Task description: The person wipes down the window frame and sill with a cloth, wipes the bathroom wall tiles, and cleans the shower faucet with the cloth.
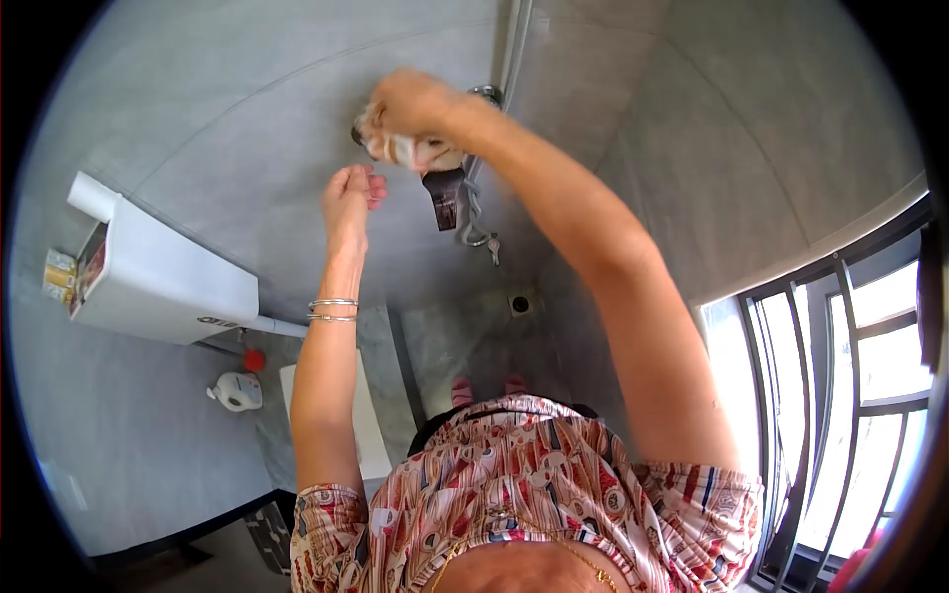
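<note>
High on the grey tiled wall, my right hand (410, 104) is closed around a crumpled whitish cloth (400, 150). The cloth is pressed against a wall fitting, probably a shower tap, whose round metal end (358, 130) shows at the left. A dark, glossy, tapered piece (445, 201) hangs below the cloth; its exact kind is unclear. My left hand (350, 203), with two bangles at the wrist, is raised just below the cloth, apart from it. Its fingers are loosely curled, and nothing shows in them.
A grey hose (474, 222) hangs beside a vertical pipe (517, 44). At left are a white cistern (168, 267) with boxes on it and a white jug (238, 392). A floor drain (520, 304) lies ahead of my feet. A barred window (840, 395) stands at right.
</note>
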The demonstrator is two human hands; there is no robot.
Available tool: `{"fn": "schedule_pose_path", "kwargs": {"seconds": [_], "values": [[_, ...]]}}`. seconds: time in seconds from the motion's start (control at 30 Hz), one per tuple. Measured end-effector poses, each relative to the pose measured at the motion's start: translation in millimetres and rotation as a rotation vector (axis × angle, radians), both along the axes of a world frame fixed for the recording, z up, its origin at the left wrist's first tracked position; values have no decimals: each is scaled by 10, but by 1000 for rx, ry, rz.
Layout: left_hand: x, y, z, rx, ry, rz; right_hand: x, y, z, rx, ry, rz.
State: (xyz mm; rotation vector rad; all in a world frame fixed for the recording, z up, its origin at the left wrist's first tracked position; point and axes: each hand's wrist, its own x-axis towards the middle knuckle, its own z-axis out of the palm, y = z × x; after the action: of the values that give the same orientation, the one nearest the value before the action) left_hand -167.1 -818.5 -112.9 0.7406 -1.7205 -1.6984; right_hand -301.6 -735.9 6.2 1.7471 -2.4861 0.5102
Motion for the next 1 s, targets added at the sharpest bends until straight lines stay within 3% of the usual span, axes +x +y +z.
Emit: {"fn": "schedule_pose_path", "kwargs": {"seconds": [0.1, 0.17, 0.3, 0.4, 0.47, 0.5, 0.57, 0.6, 0.63, 0.67, 0.8, 0.83, 0.93, 1.0], "values": [[56, 59, -53, 12, 28, 18, -281, 314, -94, -85, 15, 100], [170, 113, -78, -5, -51, 19, -474, 548, -88, -97, -212, -15], [331, 81, -231, 55, -91, 42, -743, 764, -148, -97, 41, 64], [411, 175, -219, 114, -109, -35, -419, 782, 143, -199, -120, 37], [476, 291, -101, 149, -27, -152, -142, 823, 426, -360, -111, -237], [491, 296, -49, 157, -21, -143, 50, 809, 542, -352, -106, -228], [550, 288, 113, 372, 350, -326, 567, 646, 668, -617, -359, -84], [609, 324, 273, 380, 353, -327, 765, 621, 645, -477, -348, -51], [691, 384, 462, 507, 559, -360, 914, 559, 619, -336, -337, -16], [745, 397, 547, 630, 766, -389, 960, 397, 374, -326, -196, 139], [723, 196, -43, 783, 671, -188, 638, 322, -240, -441, 85, 504], [679, 88, -367, 881, 739, -421, 535, 356, -134, -430, 95, 504], [501, 330, -449, 862, 638, -152, 133, 392, 413, -577, 296, 286], [266, 326, -479, 727, 634, -121, -86, 322, 744, -610, 351, 254]]}}
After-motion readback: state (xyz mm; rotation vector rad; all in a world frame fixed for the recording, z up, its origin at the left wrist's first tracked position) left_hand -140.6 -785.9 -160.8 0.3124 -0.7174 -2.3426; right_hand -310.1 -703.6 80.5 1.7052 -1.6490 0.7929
